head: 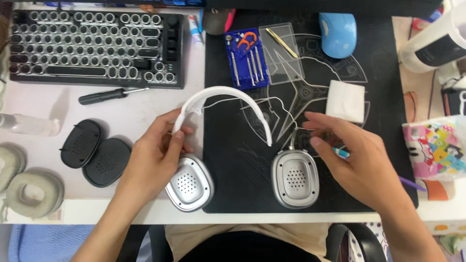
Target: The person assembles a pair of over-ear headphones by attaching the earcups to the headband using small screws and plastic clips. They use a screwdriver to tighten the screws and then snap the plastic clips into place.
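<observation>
Bare left hand (pixel 155 155), bare right hand (pixel 352 155), sleeveless forearms

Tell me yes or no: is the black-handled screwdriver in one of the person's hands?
No: the black-handled screwdriver lies on the desk below the keyboard, apart from the left hand and right hand.

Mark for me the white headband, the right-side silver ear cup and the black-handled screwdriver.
white headband (pixel 221 92), head view, top of the arch.
right-side silver ear cup (pixel 294 178), head view, perforated inner face.
black-handled screwdriver (pixel 102 96), head view, middle of the black handle.
</observation>
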